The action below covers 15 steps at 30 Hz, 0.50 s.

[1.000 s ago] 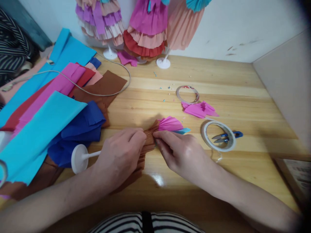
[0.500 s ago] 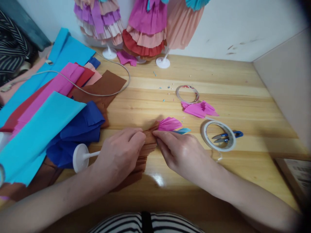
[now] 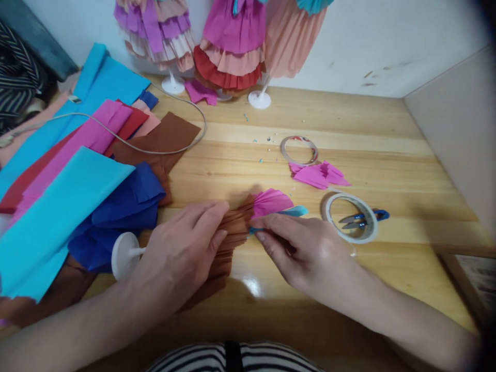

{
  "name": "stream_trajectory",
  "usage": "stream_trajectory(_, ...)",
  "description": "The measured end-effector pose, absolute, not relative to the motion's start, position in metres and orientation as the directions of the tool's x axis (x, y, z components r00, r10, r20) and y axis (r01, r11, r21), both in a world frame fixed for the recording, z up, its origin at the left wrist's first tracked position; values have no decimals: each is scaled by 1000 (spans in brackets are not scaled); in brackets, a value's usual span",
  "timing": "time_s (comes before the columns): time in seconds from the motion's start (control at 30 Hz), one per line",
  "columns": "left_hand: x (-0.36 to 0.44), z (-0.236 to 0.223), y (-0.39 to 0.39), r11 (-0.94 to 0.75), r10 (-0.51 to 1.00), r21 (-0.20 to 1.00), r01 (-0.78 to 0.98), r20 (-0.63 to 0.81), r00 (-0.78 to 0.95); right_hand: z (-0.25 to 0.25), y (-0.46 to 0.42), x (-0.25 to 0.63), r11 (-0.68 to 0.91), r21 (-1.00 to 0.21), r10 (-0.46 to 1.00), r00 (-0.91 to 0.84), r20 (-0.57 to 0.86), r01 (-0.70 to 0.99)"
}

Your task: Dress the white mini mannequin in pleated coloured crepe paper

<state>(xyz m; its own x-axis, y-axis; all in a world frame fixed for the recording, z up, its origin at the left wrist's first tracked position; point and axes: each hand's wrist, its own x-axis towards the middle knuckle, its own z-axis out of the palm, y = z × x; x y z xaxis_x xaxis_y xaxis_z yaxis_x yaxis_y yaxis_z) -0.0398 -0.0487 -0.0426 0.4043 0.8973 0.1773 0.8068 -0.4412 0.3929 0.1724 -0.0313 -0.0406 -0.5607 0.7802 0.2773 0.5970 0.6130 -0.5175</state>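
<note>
My left hand is closed round a brown pleated crepe-paper skirt, which lies on its side on the table. The skirt's white stand base sticks out to the left behind my wrist. At the skirt's narrow end, a pink fan-shaped paper piece spreads to the right. My right hand pinches a blue paper strip between thumb and fingers at this narrow end. Beyond the knuckles, a blue paper tip shows; whether it belongs to the same strip is hidden.
Crepe-paper sheets, among them a light blue sheet and a dark blue sheet, pile up at left under a grey cable. Right are a tape roll, scissors and pink scrap. Paper dresses stand behind.
My right hand has shifted slightly right and down, and the blue strip now shows at its fingertips. My left hand has moved a little left, uncovering more of the pleats.
</note>
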Motion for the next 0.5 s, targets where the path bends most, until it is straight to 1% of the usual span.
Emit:
stream_trajectory(0.1,-46,-34,-49,-395,917,379,837,116,381,-43,-36,170,593,-536,791,-559,249,601)
stream_trajectory(0.17,-50,-30,-49,-382,920,392,837,77,383,-46,-40,168,557,-563,810,-548,208,610)
stream_trajectory(0.23,-52,-27,-48,-402,907,402,822,55,417,-49,-43,166,520,-595,828,-534,172,613)
stream_trajectory(0.33,-53,-27,-46,-454,880,393,800,60,471,-55,-45,164,496,-614,842,-511,170,613)
stream_trajectory(0.4,-52,-29,-44,-470,874,386,793,76,481,-58,-45,163,516,-591,835,-517,188,620)
stream_trajectory(0.5,-50,-32,-42,-472,875,398,787,103,473,-62,-44,162,588,-513,797,-558,233,626)
